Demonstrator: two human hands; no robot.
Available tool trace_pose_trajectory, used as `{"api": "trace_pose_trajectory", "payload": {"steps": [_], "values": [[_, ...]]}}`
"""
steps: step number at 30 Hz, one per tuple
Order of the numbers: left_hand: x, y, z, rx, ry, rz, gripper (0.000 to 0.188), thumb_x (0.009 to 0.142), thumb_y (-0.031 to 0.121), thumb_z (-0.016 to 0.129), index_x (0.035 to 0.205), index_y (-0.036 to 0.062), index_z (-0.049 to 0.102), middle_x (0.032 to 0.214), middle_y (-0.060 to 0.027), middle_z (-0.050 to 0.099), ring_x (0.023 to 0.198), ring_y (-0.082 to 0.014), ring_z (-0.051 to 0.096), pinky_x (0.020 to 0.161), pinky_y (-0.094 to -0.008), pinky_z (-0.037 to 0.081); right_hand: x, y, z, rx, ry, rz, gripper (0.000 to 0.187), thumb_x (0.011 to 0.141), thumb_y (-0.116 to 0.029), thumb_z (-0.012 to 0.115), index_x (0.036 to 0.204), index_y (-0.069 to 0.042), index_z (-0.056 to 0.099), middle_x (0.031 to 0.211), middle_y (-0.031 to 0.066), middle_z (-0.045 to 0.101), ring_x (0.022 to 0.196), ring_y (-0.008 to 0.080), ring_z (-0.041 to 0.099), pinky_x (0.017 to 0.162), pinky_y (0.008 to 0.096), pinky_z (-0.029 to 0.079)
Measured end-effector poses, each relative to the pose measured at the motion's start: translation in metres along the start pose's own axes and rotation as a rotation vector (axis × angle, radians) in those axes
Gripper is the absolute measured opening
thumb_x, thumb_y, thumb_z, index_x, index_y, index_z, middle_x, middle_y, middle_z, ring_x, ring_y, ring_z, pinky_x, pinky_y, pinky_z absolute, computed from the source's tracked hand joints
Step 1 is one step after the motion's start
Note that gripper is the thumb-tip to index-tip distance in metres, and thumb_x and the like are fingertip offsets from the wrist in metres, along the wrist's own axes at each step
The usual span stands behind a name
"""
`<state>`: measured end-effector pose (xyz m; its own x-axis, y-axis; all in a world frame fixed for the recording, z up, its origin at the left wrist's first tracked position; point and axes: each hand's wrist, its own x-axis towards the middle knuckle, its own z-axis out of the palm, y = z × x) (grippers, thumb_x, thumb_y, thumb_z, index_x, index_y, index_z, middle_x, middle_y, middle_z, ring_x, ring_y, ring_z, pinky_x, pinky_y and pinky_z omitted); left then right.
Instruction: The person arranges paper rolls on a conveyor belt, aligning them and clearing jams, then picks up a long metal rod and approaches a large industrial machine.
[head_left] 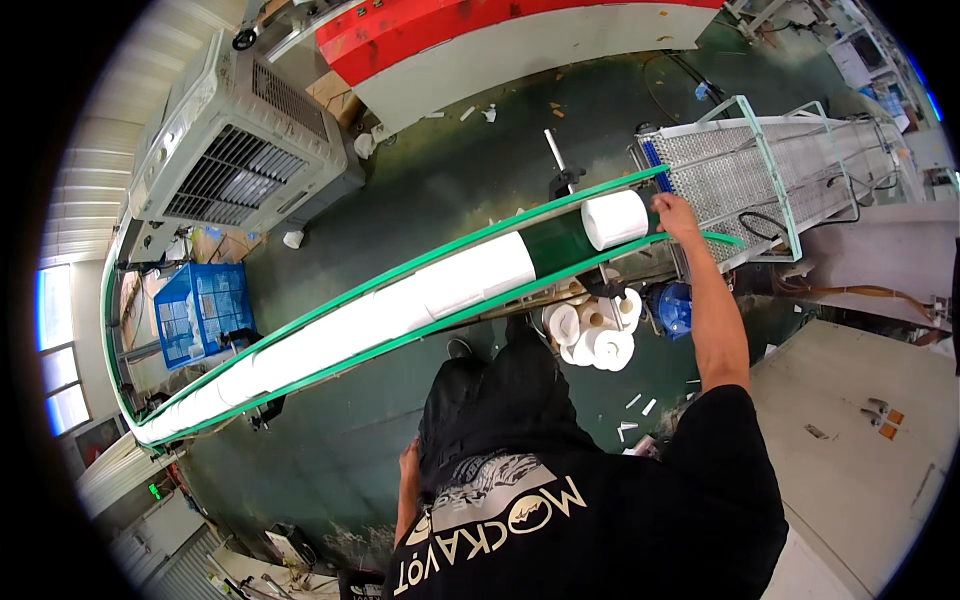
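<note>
A lone white paper roll (pixel 615 220) lies on its side on the green conveyor belt (pixel 558 246), near the belt's right end. Just past its right end is my right hand (pixel 676 217), fingers curled in, with nothing visible in them; whether they touch the roll I cannot tell. To the left, across a short stretch of bare belt, a line of white rolls (pixel 480 272) runs end to end between two green guide rails (pixel 400 268). My left hand (pixel 409 464) hangs low beside my thigh, its fingers mostly hidden.
A metal mesh conveyor (pixel 720 165) adjoins the belt on the right. Under the belt sit several stacked rolls (pixel 600 335) and a blue container (pixel 672 308). An air cooler (pixel 240 150) and a blue crate (pixel 203 312) stand left. A pale cabinet (pixel 850 430) stands at right.
</note>
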<state>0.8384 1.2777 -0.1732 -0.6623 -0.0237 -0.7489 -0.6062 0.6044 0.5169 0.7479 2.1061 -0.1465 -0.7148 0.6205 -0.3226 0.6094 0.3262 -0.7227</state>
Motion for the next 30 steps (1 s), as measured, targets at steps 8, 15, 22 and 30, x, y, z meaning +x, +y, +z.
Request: {"api": "trace_pose_trajectory", "payload": {"steps": [8,15,22,30], "values": [[-0.003,-0.051,0.006,-0.131,0.085,-0.225,0.054,0.094,0.045,0.065,0.125,0.0009,0.069,0.123,-0.0100,0.069,0.114,-0.0192,0.060,0.098,-0.0324,0.045,-0.124,-0.079,0.054,0.571,0.155,0.076,0.018,0.098,-0.016,0.060,0.107,-0.004,0.069,0.076,0.0027,0.064,0.050,0.0077,0.050,0.045,0.0240,0.038],[-0.028,-0.168,0.010,-0.585,0.177,-0.414,0.046,0.094,0.039,0.067,0.124,0.0033,0.070,0.116,-0.0084,0.071,0.108,-0.0168,0.062,0.095,-0.0307,0.047,-0.301,-0.125,0.214,0.372,-0.794,0.013,0.018,0.094,-0.023,0.065,0.092,-0.005,0.065,0.074,0.0033,0.067,0.060,0.0086,0.059,0.056,0.0247,0.048],[-0.050,-0.174,-0.012,-1.076,0.214,-0.427,0.033,0.097,0.032,0.062,0.110,0.0033,0.072,0.101,-0.0117,0.072,0.084,-0.0228,0.068,0.075,-0.0411,0.057,-0.364,-0.059,0.375,-0.568,-0.796,-0.384,0.046,0.097,-0.031,0.063,0.128,0.002,0.060,0.116,0.0230,0.069,0.110,0.0335,0.067,0.094,0.0367,0.051],[-0.084,-0.256,0.040,-1.363,0.237,-0.632,0.053,0.092,0.047,0.067,0.117,-0.0004,0.070,0.111,-0.0151,0.071,0.094,-0.0292,0.069,0.085,-0.0479,0.056,-0.402,-0.200,0.483,-0.486,-1.215,-0.243,0.043,0.096,-0.034,0.062,0.120,0.002,0.063,0.109,0.0131,0.069,0.097,0.0208,0.066,0.085,0.0356,0.052]]}}
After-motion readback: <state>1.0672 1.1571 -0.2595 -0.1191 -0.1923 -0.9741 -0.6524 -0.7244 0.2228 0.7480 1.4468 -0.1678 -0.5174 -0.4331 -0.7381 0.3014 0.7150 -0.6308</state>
